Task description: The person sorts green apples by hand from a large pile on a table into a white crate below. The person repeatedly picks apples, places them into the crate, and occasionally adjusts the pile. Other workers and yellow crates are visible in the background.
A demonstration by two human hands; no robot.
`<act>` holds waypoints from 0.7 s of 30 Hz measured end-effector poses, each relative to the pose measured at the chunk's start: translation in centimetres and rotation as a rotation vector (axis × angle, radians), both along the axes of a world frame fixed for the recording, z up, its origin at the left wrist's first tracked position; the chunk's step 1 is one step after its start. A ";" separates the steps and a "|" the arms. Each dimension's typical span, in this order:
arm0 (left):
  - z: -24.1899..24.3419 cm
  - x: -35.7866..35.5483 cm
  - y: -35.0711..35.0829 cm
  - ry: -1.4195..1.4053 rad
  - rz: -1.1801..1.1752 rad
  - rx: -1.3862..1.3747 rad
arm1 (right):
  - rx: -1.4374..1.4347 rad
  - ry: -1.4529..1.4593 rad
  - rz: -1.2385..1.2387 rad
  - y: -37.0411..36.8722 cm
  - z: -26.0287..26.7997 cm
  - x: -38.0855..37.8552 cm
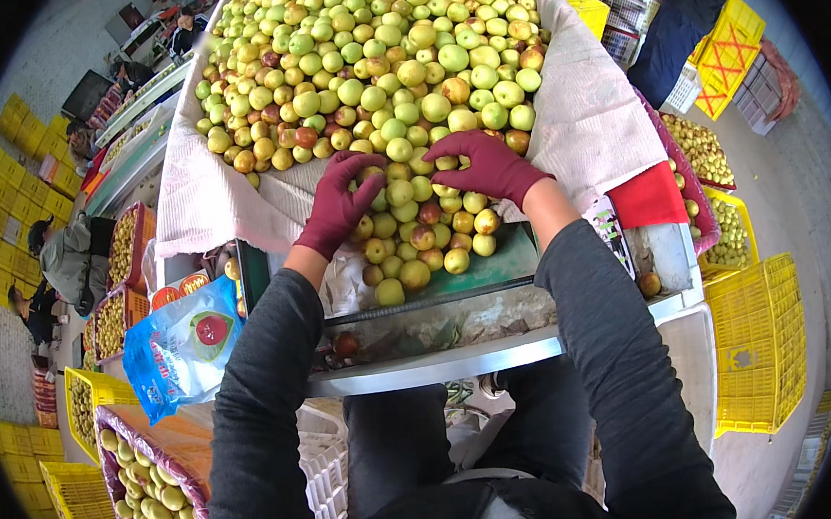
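Observation:
My left hand [343, 201], in a maroon glove, curves over the green-and-brown jujubes [401, 193] at the front of a large heap. A jujube shows between its thumb and fingers, but whether it is gripped is unclear. Opposite it, my gloved right hand [490, 167] has thumb and fingers apart around the same fruit. Between and below both hands, a tongue of jujubes spreads over a green surface [514, 252]. The big heap [370, 58] lies behind them on a pale cloth [594, 110] draped over the sides.
A blue-and-white plastic bag [192, 350] lies by my left forearm. A metal edge [439, 369] runs before my body. Yellow crates [759, 349] stand at right, and a lined crate of fruit [148, 493] at lower left. People work left [71, 254] and upper right [682, 19].

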State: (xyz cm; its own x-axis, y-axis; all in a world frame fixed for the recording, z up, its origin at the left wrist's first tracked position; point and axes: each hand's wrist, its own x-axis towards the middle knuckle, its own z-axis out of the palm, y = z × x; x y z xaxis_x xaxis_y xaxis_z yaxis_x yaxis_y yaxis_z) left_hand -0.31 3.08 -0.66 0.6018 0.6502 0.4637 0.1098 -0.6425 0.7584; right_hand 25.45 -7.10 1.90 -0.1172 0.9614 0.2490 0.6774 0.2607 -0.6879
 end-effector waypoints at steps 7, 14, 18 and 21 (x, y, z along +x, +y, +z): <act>0.6 -0.6 -0.3 0.085 -0.188 -0.061 | -0.214 0.217 0.017 -0.3 1.3 0.4; 0.0 -0.1 -0.9 0.080 -0.247 -0.170 | -0.290 0.312 -0.013 -0.7 1.4 1.5; 0.5 0.5 -1.8 0.111 -0.293 0.009 | -0.314 0.181 -0.012 -1.2 2.3 0.9; 0.6 0.5 -1.7 0.162 -0.359 -0.086 | -0.350 0.208 0.007 -1.2 2.7 1.1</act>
